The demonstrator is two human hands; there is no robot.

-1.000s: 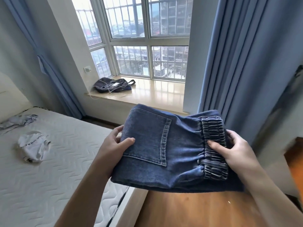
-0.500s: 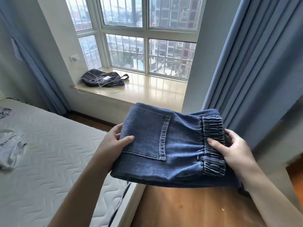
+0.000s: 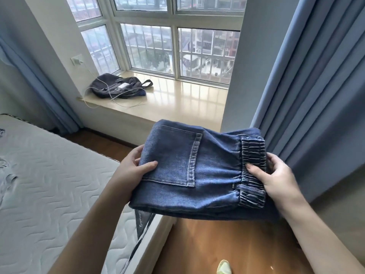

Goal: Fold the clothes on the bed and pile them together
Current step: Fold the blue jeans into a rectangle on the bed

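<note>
Folded blue jeans (image 3: 197, 171) are held flat in the air between both hands, above the bed's corner and the wooden floor. A back pocket faces up and the elastic waistband lies on the right. My left hand (image 3: 132, 171) grips the left edge, thumb on top. My right hand (image 3: 276, 180) grips the waistband side, thumb resting on the elastic. The bed (image 3: 49, 184), a white quilted mattress, fills the lower left. A bit of crumpled cloth (image 3: 5, 175) shows at its far left edge, mostly out of frame.
A window sill (image 3: 177, 99) lies ahead with a dark backpack (image 3: 118, 87) and a white charger cable on it. Blue curtains (image 3: 316, 86) hang on the right and far left. Wooden floor (image 3: 227, 244) runs beside the bed, with a foot visible at the bottom.
The view has swung right and downward, so the white clothes on the bed slid out of frame to the left. The jeans stay held the same way in both hands.
</note>
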